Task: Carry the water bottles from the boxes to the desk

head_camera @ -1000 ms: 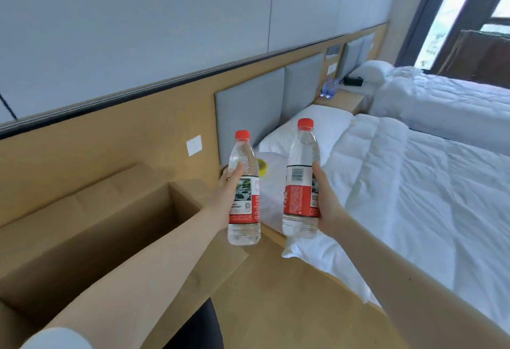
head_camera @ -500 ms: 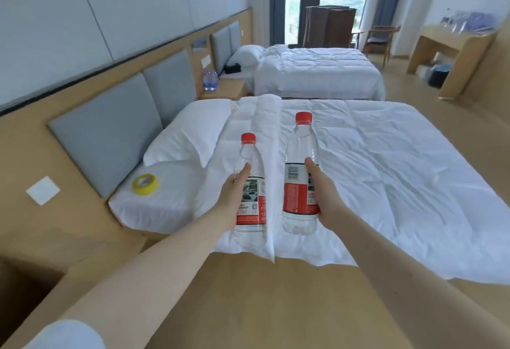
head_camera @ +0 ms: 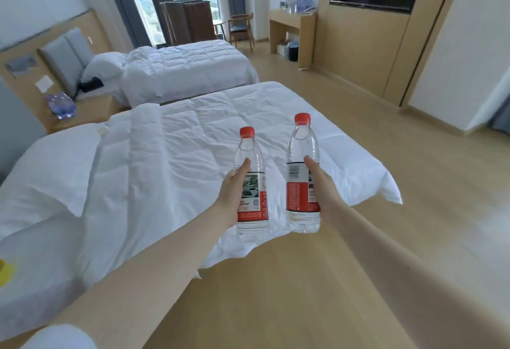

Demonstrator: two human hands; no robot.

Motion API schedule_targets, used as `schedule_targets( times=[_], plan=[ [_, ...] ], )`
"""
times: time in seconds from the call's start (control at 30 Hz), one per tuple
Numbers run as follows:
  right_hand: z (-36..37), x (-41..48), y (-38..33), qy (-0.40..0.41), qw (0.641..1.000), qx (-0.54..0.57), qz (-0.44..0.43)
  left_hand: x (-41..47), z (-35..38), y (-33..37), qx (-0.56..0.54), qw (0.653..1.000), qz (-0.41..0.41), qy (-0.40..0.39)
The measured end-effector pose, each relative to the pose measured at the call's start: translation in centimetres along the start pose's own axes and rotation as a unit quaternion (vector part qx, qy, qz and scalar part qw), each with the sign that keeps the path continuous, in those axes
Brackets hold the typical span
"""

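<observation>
Left hand (head_camera: 231, 196) wrapped round a clear ribbed plastic bottle (head_camera: 251, 183), thumb along the label, other fingers hidden behind. Right hand (head_camera: 321, 191) clasped likewise round a second bottle (head_camera: 302, 174). Both upright, red-capped, red-and-white labels, held side by side over the crumpled white duvet (head_camera: 165, 161). Pale wooden desk (head_camera: 292, 24) well apart by the far wall, bearing blurred clear bottles.

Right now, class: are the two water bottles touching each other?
Apart. The head view shows white bedding through a clear gap between the left bottle and the right bottle, each held upright.
</observation>
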State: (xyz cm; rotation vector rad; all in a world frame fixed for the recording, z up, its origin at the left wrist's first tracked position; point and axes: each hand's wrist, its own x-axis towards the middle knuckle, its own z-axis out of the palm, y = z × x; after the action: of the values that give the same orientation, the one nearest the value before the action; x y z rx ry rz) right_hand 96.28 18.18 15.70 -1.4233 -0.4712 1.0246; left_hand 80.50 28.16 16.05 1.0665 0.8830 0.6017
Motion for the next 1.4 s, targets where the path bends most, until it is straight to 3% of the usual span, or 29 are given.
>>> schedule_targets(
  times=[0.33,0.6,0.8,1.0,1.4],
  plan=[
    [-4.5,3.8,-0.8,0.144,0.989,-0.024,-0.012,8.8,4.3,-1.0,-0.019,0.991,-0.053,-0.123],
    [-5.7,8.5,-3.7,0.217,0.976,0.017,-0.026,17.2,6.9,1.8,0.006,0.975,-0.056,-0.214],
    [-7.7,10.6,-4.1,0.287,0.956,0.044,-0.03,21.6,9.6,0.7,0.005,0.954,-0.108,-0.281],
    [-11.2,10.3,-3.5,0.314,0.947,0.066,-0.022,23.6,14.3,-0.9,0.026,0.924,-0.148,-0.351],
    [-24.3,10.3,-4.3,0.364,0.929,0.063,-0.027,25.2,27.9,-4.9,0.089,0.897,-0.168,-0.4]
  ],
)
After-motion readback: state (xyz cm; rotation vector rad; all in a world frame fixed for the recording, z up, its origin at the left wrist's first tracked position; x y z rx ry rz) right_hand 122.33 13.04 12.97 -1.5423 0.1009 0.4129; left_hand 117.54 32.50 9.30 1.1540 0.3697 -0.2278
